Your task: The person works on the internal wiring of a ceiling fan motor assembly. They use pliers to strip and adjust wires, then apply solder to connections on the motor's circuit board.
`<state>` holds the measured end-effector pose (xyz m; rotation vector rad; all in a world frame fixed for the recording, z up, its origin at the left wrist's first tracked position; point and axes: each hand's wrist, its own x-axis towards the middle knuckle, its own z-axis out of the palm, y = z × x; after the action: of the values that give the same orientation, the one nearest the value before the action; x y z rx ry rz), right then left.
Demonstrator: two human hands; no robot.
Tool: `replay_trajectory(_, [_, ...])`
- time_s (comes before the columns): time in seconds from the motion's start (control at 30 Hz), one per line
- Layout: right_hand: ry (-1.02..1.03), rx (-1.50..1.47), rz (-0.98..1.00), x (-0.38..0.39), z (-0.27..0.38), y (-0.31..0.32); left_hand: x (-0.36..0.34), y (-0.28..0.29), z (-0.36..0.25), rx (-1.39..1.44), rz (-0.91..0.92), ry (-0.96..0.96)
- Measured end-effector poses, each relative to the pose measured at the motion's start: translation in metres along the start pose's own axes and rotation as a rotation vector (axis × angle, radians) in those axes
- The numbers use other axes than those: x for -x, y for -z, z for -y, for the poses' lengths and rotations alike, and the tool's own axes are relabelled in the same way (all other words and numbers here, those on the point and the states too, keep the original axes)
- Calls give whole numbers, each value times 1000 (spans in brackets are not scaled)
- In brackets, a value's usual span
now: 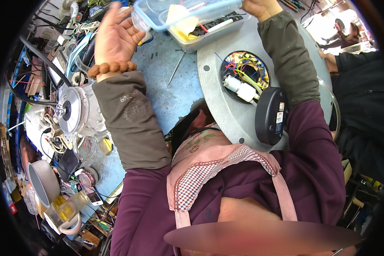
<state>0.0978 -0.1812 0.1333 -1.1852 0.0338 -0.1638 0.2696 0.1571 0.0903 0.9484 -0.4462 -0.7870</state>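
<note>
In the head view, a pink apron (200, 160) with checked trim over a purple top (145, 213) lies closest. Ahead, a blue-rimmed clear lid (158, 12) tilts above a clear plastic container (211, 41) at the edge of a grey disc (219, 115). The left hand (115, 40) is open, fingers loosely spread near the lid's left corner; contact is unclear. The right hand (262, 7) is at the lid's right end, cut off by the picture edge, so its grip cannot be told. Coloured wires (243, 68) fill the disc's opening, beside a black round housing (269, 115).
</note>
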Motion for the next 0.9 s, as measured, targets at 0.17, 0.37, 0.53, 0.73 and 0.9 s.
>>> replay_trajectory(0.17, [45,233,-213,15,-10,2,15,-67,32,-620,-221,-147])
replay_trajectory(0.37, [199,784,-489,23,-6,-4,-10,-62,65,-1066,-400,-360])
replay_trajectory(0.53, [111,940,-571,24,-20,25,-20,-66,76,-1172,-441,-432])
replay_trajectory(0.73, [86,636,-540,30,-33,22,-16,-75,85,-1317,-412,-547])
replay_trajectory(0.9, [102,650,-544,39,-41,19,-14,-80,88,-1424,-280,-801])
